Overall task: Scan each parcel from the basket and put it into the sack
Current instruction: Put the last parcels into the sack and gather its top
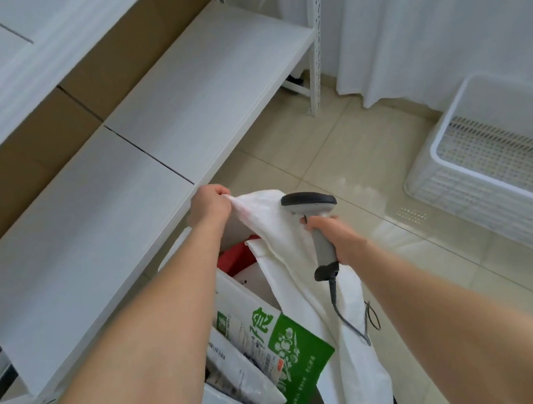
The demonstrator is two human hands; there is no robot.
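The left hand (211, 205) is curled tight, fingers and thumb pinching the rim of the white sack (294, 265) and holding it up at the edge of the shelf (179, 105). The sack's mouth gapes below and between the two hands. The right hand (333, 237), just right of the sack's raised cloth, is clamped round the grey handle of the scanner (309, 202), with a finger up near the trigger. The scanner's dark head sits above this hand and lies over the sack cloth, and its cable (342, 313) hangs down from below the hand across the cloth. Parcels (242, 369) lie stacked inside the sack, under the left forearm. Among them are a green parcel (298, 349) with white print and, nearer the left hand, a red one (235, 256). The white basket (452, 199) stands on the tiled floor (352, 144), well off to the right of the right hand.
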